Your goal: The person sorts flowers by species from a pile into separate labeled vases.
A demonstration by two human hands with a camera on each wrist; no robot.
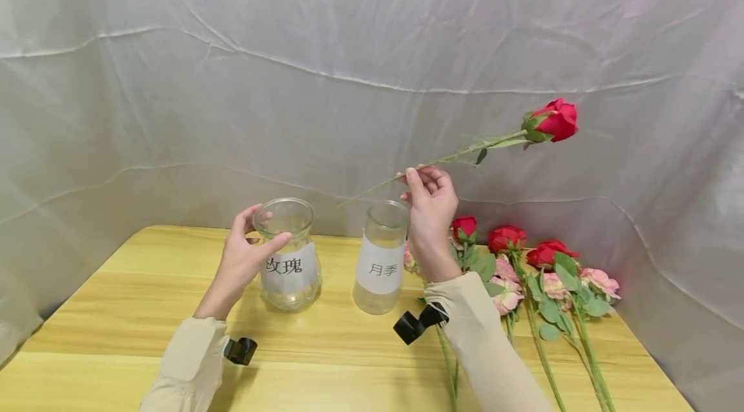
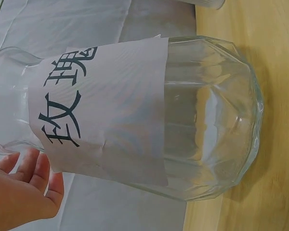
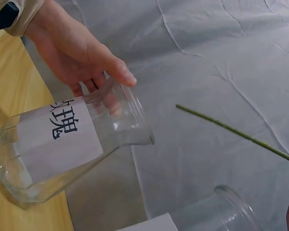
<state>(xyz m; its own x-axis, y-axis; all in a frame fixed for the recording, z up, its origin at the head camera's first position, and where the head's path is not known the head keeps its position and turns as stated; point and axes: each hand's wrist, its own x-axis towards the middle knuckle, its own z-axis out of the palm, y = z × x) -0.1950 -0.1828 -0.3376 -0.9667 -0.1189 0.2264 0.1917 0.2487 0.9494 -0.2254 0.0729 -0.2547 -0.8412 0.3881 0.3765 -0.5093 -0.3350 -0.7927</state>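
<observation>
Behind the yellow wood-grain desk (image 1: 325, 373) hangs a grey cloth (image 1: 290, 115). On the desk's right side lie 3 red roses (image 1: 506, 239) and several pink flowers (image 1: 600, 283), stems toward the person; the right sleeve (image 1: 482, 334) blocks the view of some. The straight vase (image 1: 374, 301), clear glass with a white label showing 2 characters, stands between those flowers and the flared vase (image 1: 290, 299), also upright and labelled with 2 characters.

Of the hands, the left hand (image 1: 247, 254) grips the flared vase by its neck, thumb along the near side, fingers curved round it. The right hand (image 1: 431, 212) pinches the lower stem of the held rose (image 1: 557, 121), which slants above the desk, red bloom up to the right, stem end clear of the flared vase's rim.
</observation>
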